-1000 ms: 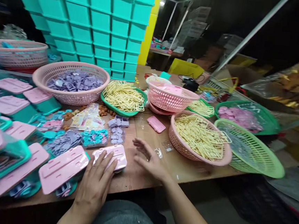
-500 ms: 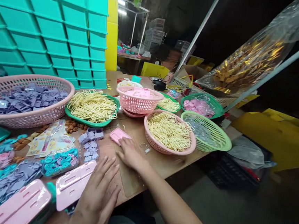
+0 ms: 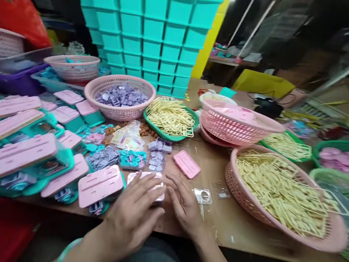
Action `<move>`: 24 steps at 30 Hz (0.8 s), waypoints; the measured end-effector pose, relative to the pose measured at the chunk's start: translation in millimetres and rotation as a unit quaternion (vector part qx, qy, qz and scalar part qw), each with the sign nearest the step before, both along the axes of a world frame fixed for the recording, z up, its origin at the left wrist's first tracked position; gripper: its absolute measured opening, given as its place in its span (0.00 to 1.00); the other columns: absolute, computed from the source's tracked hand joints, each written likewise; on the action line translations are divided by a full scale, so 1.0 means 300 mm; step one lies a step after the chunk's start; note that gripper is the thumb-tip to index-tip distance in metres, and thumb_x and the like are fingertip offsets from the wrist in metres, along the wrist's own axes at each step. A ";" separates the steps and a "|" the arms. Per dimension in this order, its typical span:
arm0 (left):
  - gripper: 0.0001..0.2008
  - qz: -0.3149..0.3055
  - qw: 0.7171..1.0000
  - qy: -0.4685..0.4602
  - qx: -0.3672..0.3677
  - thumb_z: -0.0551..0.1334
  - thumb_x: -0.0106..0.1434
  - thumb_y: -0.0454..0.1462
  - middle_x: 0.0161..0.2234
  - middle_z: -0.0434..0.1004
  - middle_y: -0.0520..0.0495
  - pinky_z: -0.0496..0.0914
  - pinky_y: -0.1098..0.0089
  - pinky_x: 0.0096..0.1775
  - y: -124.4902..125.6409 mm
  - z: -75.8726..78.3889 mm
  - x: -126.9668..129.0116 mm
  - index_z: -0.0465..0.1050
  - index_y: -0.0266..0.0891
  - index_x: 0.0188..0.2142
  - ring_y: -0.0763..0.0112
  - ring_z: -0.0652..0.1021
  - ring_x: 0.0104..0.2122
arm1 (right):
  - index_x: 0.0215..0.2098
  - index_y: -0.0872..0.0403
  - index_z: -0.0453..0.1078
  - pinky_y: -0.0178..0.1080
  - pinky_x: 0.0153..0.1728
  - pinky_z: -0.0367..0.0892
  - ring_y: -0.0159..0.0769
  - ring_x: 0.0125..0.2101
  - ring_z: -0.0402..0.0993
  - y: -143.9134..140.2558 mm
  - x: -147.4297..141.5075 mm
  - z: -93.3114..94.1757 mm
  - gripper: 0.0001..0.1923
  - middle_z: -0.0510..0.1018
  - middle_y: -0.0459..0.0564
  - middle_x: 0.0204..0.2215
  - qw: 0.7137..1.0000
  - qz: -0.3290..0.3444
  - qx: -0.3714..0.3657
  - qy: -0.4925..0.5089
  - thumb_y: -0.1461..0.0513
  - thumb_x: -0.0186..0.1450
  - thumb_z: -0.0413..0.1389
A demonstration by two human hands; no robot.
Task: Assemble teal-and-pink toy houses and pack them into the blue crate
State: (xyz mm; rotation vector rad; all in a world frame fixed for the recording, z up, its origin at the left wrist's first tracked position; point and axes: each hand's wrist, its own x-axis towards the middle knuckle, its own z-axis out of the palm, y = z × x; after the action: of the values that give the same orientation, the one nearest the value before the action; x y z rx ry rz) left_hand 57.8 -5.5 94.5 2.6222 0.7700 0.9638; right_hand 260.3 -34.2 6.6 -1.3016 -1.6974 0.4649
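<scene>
My left hand [image 3: 138,209] lies with its fingers stretched over a pink lid [image 3: 157,192] close to the table's front edge. Bent slightly, the fingers of my right hand [image 3: 186,205] are apart at that lid's right side; whether they touch it I cannot tell. Much of the lid is hidden under my left hand. Another pink lid [image 3: 186,164] lies flat just beyond my right hand. Left of my left hand, a teal box with a pink lid [image 3: 101,185] stands on the table. Small clear packets [image 3: 203,196] lie to the right of my right hand.
Many teal boxes with pink lids [image 3: 22,154] crowd the left. Baskets of purple parts [image 3: 122,96], yellow frames [image 3: 282,189] and pink pieces stand around. A teal box stack [image 3: 152,35] rises behind. Turquoise parts [image 3: 132,158] sit in a clear tray.
My view has turned left. My right hand has drawn back from the flat pink lid to beside my left hand, which now rests on another lid.
</scene>
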 end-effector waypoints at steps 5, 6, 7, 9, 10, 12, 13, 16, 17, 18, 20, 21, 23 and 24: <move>0.21 0.181 0.981 0.038 0.055 0.63 0.68 0.30 0.53 0.78 0.39 0.72 0.56 0.59 0.012 0.001 -0.239 0.67 0.39 0.60 0.60 0.77 0.55 | 0.73 0.46 0.47 0.57 0.66 0.61 0.52 0.68 0.60 0.035 -0.060 0.037 0.47 0.63 0.58 0.68 0.993 0.104 -0.033 -0.053 0.50 0.64 0.66; 0.22 0.205 0.975 0.065 0.055 0.63 0.69 0.32 0.54 0.77 0.38 0.73 0.54 0.58 0.013 -0.017 -0.276 0.65 0.39 0.61 0.58 0.77 0.55 | 0.74 0.45 0.45 0.58 0.67 0.60 0.52 0.69 0.58 0.043 -0.071 0.036 0.50 0.61 0.58 0.69 0.990 0.118 -0.039 -0.062 0.51 0.63 0.67; 0.24 0.220 0.970 0.095 0.052 0.63 0.69 0.34 0.56 0.75 0.36 0.73 0.51 0.58 0.014 -0.039 -0.307 0.63 0.38 0.63 0.54 0.76 0.57 | 0.74 0.43 0.44 0.58 0.67 0.60 0.52 0.69 0.57 0.050 -0.081 0.033 0.51 0.60 0.57 0.69 0.989 0.129 -0.046 -0.065 0.51 0.63 0.68; 0.29 0.226 0.960 0.157 0.046 0.63 0.69 0.38 0.61 0.70 0.31 0.71 0.44 0.58 0.013 -0.087 -0.346 0.58 0.36 0.67 0.46 0.72 0.61 | 0.74 0.41 0.42 0.57 0.67 0.60 0.50 0.69 0.57 0.057 -0.095 0.020 0.51 0.59 0.57 0.70 0.988 0.133 -0.061 -0.054 0.54 0.63 0.68; 0.31 0.225 0.956 0.180 0.047 0.63 0.69 0.38 0.63 0.68 0.29 0.70 0.42 0.59 0.013 -0.109 -0.354 0.57 0.35 0.68 0.42 0.70 0.62 | 0.74 0.41 0.41 0.57 0.67 0.60 0.50 0.69 0.56 0.056 -0.098 0.012 0.52 0.59 0.56 0.70 0.988 0.130 -0.068 -0.046 0.54 0.63 0.68; 0.31 0.228 0.950 0.204 0.054 0.63 0.68 0.36 0.65 0.66 0.29 0.68 0.39 0.58 0.012 -0.138 -0.354 0.57 0.35 0.68 0.39 0.68 0.62 | 0.74 0.41 0.39 0.58 0.68 0.58 0.51 0.70 0.55 0.048 -0.097 -0.006 0.54 0.57 0.57 0.70 0.989 0.115 -0.086 -0.033 0.55 0.62 0.68; 0.30 0.232 0.949 0.205 0.055 0.62 0.68 0.35 0.64 0.66 0.30 0.68 0.39 0.58 0.012 -0.145 -0.349 0.58 0.36 0.68 0.39 0.69 0.62 | 0.74 0.41 0.38 0.58 0.68 0.58 0.51 0.70 0.54 0.041 -0.092 -0.015 0.54 0.57 0.57 0.70 0.989 0.106 -0.096 -0.029 0.56 0.62 0.68; 0.29 0.211 0.960 0.183 0.025 0.61 0.69 0.33 0.65 0.66 0.34 0.67 0.41 0.60 0.008 -0.145 -0.339 0.58 0.41 0.68 0.44 0.68 0.63 | 0.75 0.43 0.34 0.59 0.68 0.57 0.52 0.70 0.55 0.014 -0.070 -0.042 0.56 0.56 0.58 0.71 0.988 0.082 -0.134 -0.003 0.56 0.63 0.67; 0.31 0.198 0.965 0.170 0.009 0.61 0.69 0.34 0.66 0.64 0.35 0.66 0.42 0.61 0.002 -0.144 -0.341 0.56 0.42 0.69 0.45 0.66 0.65 | 0.75 0.44 0.32 0.59 0.68 0.57 0.52 0.70 0.54 0.005 -0.062 -0.052 0.57 0.55 0.59 0.71 0.986 0.077 -0.145 0.007 0.55 0.63 0.66; 0.32 0.190 0.969 0.158 -0.004 0.62 0.69 0.35 0.68 0.61 0.35 0.64 0.41 0.63 -0.006 -0.144 -0.346 0.54 0.43 0.70 0.45 0.62 0.67 | 0.76 0.45 0.31 0.58 0.68 0.57 0.52 0.70 0.54 -0.005 -0.053 -0.064 0.57 0.53 0.59 0.72 0.985 0.073 -0.155 0.015 0.55 0.63 0.66; 0.35 0.202 0.969 0.138 -0.017 0.62 0.69 0.37 0.71 0.55 0.35 0.62 0.40 0.65 -0.029 -0.156 -0.361 0.51 0.44 0.72 0.45 0.56 0.71 | 0.76 0.45 0.31 0.58 0.68 0.57 0.52 0.71 0.52 -0.022 -0.038 -0.096 0.55 0.49 0.58 0.74 0.983 0.065 -0.170 0.024 0.54 0.64 0.64; 0.36 0.220 0.966 0.132 -0.018 0.62 0.69 0.37 0.72 0.52 0.35 0.62 0.39 0.64 -0.043 -0.169 -0.369 0.49 0.45 0.72 0.44 0.54 0.71 | 0.76 0.45 0.33 0.57 0.68 0.57 0.53 0.71 0.52 -0.028 -0.031 -0.119 0.54 0.49 0.58 0.74 0.982 0.060 -0.175 0.024 0.53 0.65 0.63; 0.37 0.253 0.960 0.119 -0.033 0.61 0.69 0.34 0.73 0.50 0.36 0.66 0.42 0.63 -0.067 -0.205 -0.379 0.47 0.47 0.73 0.46 0.56 0.71 | 0.76 0.46 0.38 0.56 0.68 0.58 0.53 0.70 0.55 -0.032 -0.018 -0.179 0.49 0.54 0.58 0.73 0.983 0.055 -0.173 0.019 0.52 0.66 0.61; 0.38 0.264 0.958 0.107 -0.046 0.61 0.68 0.33 0.73 0.49 0.36 0.67 0.44 0.63 -0.075 -0.227 -0.381 0.47 0.48 0.73 0.48 0.57 0.71 | 0.75 0.47 0.41 0.56 0.68 0.59 0.54 0.70 0.57 -0.028 -0.012 -0.213 0.48 0.57 0.59 0.71 0.985 0.055 -0.166 0.016 0.51 0.66 0.60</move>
State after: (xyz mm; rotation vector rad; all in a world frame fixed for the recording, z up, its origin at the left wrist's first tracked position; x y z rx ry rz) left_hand -56.6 -28.1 26.4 2.5100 1.5835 0.7340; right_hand 256.7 -42.5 -57.4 -1.4278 -1.7220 0.8583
